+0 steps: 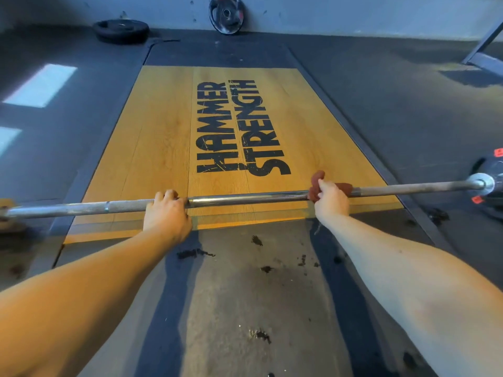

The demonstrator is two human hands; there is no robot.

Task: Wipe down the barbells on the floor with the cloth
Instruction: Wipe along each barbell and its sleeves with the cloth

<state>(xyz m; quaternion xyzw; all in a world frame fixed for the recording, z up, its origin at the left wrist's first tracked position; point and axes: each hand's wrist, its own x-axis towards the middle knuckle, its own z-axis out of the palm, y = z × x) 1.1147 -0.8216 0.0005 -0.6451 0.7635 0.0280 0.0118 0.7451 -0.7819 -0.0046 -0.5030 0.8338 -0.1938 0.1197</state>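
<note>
Forearms: the left forearm (81,295) and right forearm (408,281) reach forward and down, spread apart along the bar.
Left hand (166,213): bare fingers curl over the barbell (245,198) left of its middle. Judged to steady the bar so it does not roll under the wiping.
Right hand (330,198): clenched round the red cloth (317,180), thumb on top, pressing it to the shaft.
Cloth: wrapped about the shaft right of centre, touching the metal, with 1 bunched lump standing above the hand.
Barbell: spans the near edge of the wooden platform (163,131) from left to right. A loaded plate (492,170) sits on its right end. The left end is at the frame edge and unclear.
Progress: judged mid-wipe. How clean any stretch of the shaft is cannot be read.
Surroundings: 2 loose plates lie well beyond, a flat plate (121,29) on the floor (245,295) and a leaning plate (227,13) against the wall.
</note>
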